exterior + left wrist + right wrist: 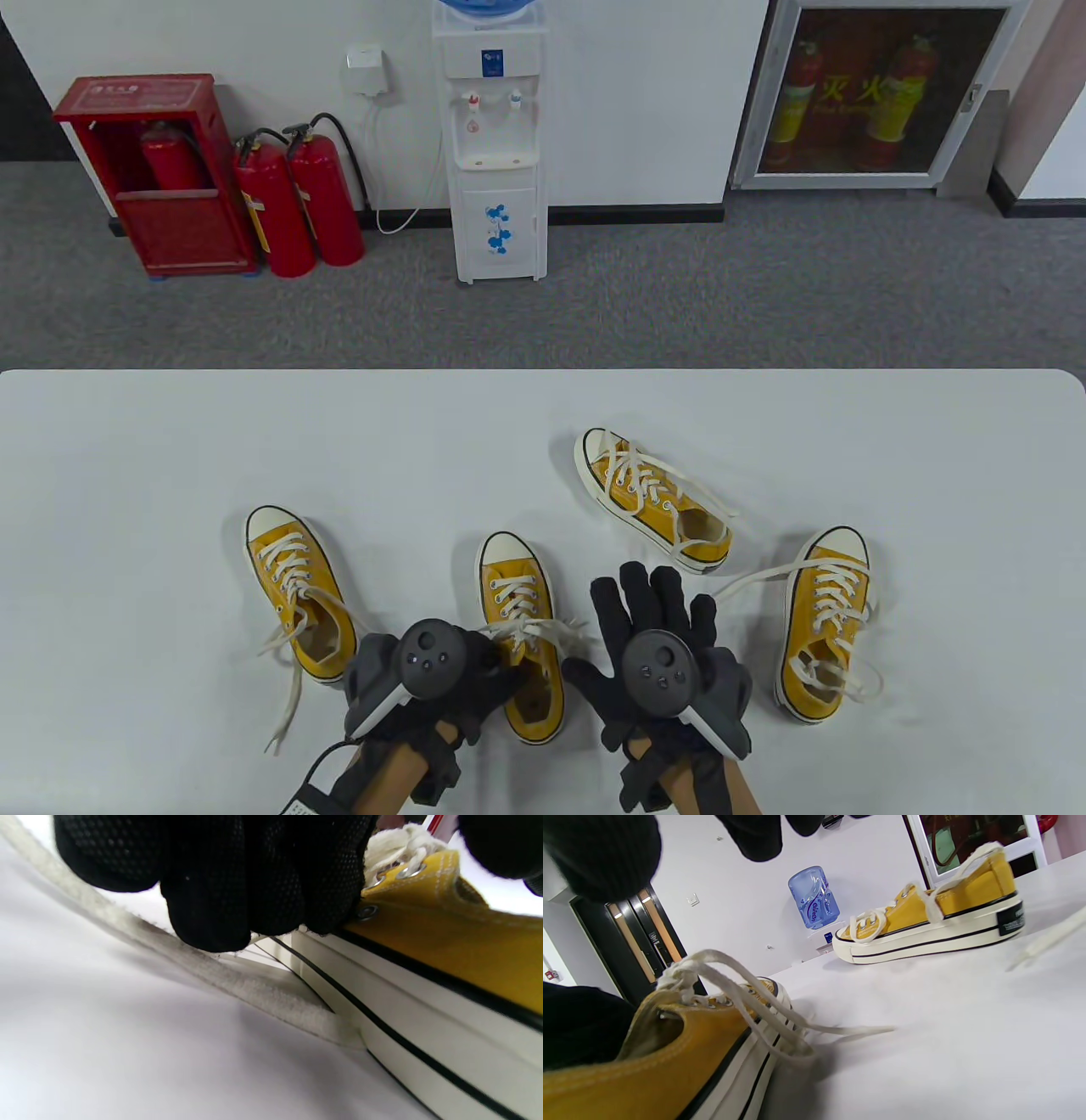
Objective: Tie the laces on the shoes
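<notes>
Several yellow canvas sneakers with white laces lie on the white table (127, 475). The middle shoe (517, 594) lies toe away from me, and its untied lace ends (543, 632) are spread to the right. My left hand (475, 671) grips this shoe at its left side near the collar. In the left wrist view its fingers (237, 891) press on the canvas above the sole (424, 1018), and a lace (254, 993) lies on the table beneath. My right hand (619, 628) is open with fingers spread, just right of the shoe and holding nothing. The right wrist view shows the shoe (649, 1060) and its lace loops (734, 984).
A left shoe (297, 586) has long laces trailing toward me. A far shoe (653, 501) lies angled behind my right hand and also shows in the right wrist view (946, 921). A right shoe (827, 620) has a lace (755, 581) running left toward my right hand.
</notes>
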A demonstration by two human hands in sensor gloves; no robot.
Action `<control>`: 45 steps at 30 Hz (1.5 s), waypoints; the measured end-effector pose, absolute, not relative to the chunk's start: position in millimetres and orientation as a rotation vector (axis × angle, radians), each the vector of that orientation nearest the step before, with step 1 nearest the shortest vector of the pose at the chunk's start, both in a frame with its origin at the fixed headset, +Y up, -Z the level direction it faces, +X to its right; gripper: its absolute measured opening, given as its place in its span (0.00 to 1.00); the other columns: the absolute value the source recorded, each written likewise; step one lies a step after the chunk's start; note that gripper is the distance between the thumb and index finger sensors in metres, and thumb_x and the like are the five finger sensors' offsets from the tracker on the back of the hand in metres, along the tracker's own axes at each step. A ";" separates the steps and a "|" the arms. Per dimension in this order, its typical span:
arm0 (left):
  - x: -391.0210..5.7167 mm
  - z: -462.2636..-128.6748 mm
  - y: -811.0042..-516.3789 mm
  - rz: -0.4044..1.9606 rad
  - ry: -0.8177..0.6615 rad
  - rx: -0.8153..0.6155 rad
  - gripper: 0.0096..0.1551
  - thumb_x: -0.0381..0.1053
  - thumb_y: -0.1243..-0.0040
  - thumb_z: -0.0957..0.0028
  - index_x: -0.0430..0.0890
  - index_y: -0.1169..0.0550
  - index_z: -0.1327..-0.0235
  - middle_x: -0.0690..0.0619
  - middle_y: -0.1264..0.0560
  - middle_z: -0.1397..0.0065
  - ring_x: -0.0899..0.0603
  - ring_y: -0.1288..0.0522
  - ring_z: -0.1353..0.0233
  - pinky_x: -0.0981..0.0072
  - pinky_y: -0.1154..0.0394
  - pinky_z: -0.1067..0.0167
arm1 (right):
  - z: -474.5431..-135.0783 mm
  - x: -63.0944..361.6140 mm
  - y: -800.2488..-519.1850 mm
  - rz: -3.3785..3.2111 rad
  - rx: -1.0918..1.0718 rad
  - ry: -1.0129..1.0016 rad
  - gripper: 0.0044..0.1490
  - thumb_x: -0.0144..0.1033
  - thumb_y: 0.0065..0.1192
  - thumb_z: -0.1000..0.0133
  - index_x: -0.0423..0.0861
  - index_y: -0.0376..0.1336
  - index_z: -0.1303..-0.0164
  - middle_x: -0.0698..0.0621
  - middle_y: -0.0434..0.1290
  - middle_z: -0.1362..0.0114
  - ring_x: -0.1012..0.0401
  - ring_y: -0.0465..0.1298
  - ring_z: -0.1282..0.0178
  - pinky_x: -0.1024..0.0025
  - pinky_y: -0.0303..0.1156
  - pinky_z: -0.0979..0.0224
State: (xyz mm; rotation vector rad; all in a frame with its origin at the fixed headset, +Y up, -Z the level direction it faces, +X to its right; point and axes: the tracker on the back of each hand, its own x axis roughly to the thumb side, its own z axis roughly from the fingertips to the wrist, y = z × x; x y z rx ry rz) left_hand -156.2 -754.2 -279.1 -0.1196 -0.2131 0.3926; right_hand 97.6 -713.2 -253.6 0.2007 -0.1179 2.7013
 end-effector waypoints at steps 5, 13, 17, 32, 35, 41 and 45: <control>-155.2 -280.1 -760.6 0.368 -0.203 -0.138 0.41 0.82 0.42 0.60 0.54 0.16 0.48 0.50 0.15 0.43 0.41 0.13 0.52 0.42 0.21 0.49 | -251.1 101.0 -719.2 2.706 0.203 -0.122 0.59 0.68 0.61 0.55 0.55 0.48 0.16 0.54 0.36 0.11 0.42 0.36 0.10 0.28 0.27 0.21; -151.3 -277.1 -760.5 0.370 -0.201 -0.119 0.34 0.75 0.40 0.54 0.52 0.15 0.49 0.49 0.15 0.45 0.41 0.12 0.56 0.44 0.20 0.52 | -250.7 102.4 -726.3 2.701 0.209 -0.096 0.58 0.67 0.62 0.55 0.54 0.49 0.17 0.53 0.37 0.11 0.42 0.38 0.10 0.28 0.28 0.21; -147.0 -276.6 -757.5 0.342 -0.190 -0.100 0.32 0.73 0.39 0.53 0.52 0.15 0.50 0.49 0.14 0.47 0.43 0.13 0.58 0.46 0.19 0.54 | -250.1 100.6 -726.8 2.708 0.212 -0.092 0.58 0.67 0.62 0.55 0.53 0.49 0.17 0.53 0.37 0.12 0.42 0.39 0.10 0.28 0.28 0.21; -137.4 -274.9 -747.7 0.399 -0.135 -0.033 0.19 0.64 0.35 0.52 0.53 0.12 0.60 0.53 0.11 0.56 0.46 0.12 0.66 0.50 0.17 0.60 | -249.9 101.2 -727.1 2.684 0.210 -0.092 0.57 0.66 0.61 0.54 0.52 0.50 0.17 0.52 0.38 0.12 0.41 0.40 0.10 0.27 0.30 0.21; -137.4 -276.1 -743.4 0.391 -0.109 0.011 0.17 0.64 0.36 0.53 0.55 0.11 0.63 0.56 0.10 0.57 0.47 0.10 0.66 0.51 0.16 0.60 | -250.1 101.5 -727.8 2.671 0.211 -0.073 0.57 0.66 0.61 0.54 0.52 0.50 0.17 0.51 0.39 0.12 0.41 0.41 0.10 0.27 0.30 0.22; -145.2 -281.8 -728.4 0.453 -0.064 0.095 0.16 0.64 0.36 0.54 0.57 0.11 0.66 0.56 0.10 0.56 0.47 0.09 0.65 0.52 0.15 0.59 | -249.7 104.4 -725.3 2.648 0.199 -0.091 0.56 0.66 0.61 0.53 0.52 0.50 0.17 0.52 0.39 0.12 0.41 0.41 0.10 0.27 0.30 0.22; -150.2 -286.6 -715.4 0.469 -0.041 0.102 0.14 0.63 0.35 0.53 0.58 0.12 0.65 0.56 0.10 0.53 0.48 0.09 0.62 0.52 0.15 0.57 | -249.6 105.5 -724.5 2.641 0.196 -0.098 0.56 0.66 0.61 0.53 0.51 0.50 0.17 0.51 0.39 0.12 0.41 0.41 0.11 0.27 0.30 0.22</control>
